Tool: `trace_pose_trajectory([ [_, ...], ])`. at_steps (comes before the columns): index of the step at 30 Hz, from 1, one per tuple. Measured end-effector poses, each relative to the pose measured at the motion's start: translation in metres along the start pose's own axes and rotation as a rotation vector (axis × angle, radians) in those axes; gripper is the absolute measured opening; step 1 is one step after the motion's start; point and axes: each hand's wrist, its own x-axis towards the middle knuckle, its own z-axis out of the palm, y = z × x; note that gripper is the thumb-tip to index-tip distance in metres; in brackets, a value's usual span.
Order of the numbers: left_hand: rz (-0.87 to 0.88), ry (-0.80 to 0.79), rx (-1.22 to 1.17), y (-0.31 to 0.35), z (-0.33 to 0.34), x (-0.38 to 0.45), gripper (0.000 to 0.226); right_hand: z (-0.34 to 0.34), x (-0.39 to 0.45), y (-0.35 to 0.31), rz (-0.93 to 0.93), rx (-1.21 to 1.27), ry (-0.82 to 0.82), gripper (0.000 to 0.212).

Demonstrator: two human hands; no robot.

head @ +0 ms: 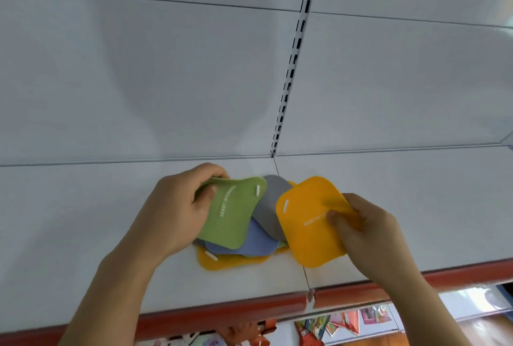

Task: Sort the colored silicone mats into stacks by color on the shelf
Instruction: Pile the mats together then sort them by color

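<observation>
- Left hand [177, 206] gripping the far-left corner of a green mat [233, 212], thumb curled on top and fingers tucked under, tilting that mat up over the mixed pile.
- Right hand [361, 229] pinching the right edge of a yellow mat [308, 220], thumb pressing on top, fingers hidden beneath; mat raised and tilted, overlapping the right side of the pile.
- Lying on the shelf [83, 220] near its front edge, about at the seam between two shelf panels: a grey mat [270, 206], a blue mat [244, 245] and a second yellow mat [219, 262] at the bottom, all fanned and overlapping; a sliver of another green one possibly peeking out at the right, too small to be sure.
- No separate colour stacks showing yet, so sorting likely only beginning.
- Handling, judged from the look: thin, light, floppy sheets, sagging slightly where unsupported; matte surfaces probably clinging to each other, so peeling from a corner rather than sliding likely working best.
- Taking hold at a rounded corner or edge, thumb above and fingers below, as both hands are doing; no fear of breakage.
- Risk: dragging a neighbouring mat along when lifting one, or nudging the bottom mat toward the red front lip [249, 309] of the shelf.
- Bare shelf to the left and right of the pile seemingly offering places for the stacks.
</observation>
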Motion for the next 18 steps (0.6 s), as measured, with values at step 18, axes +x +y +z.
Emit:
trace_pose_trajectory([
  [18, -0.111, 0.069, -0.450, 0.140, 0.112, -0.013, 0.019, -0.141, -0.028, 0.089, -0.029, 0.214, 0.158, 0.018],
])
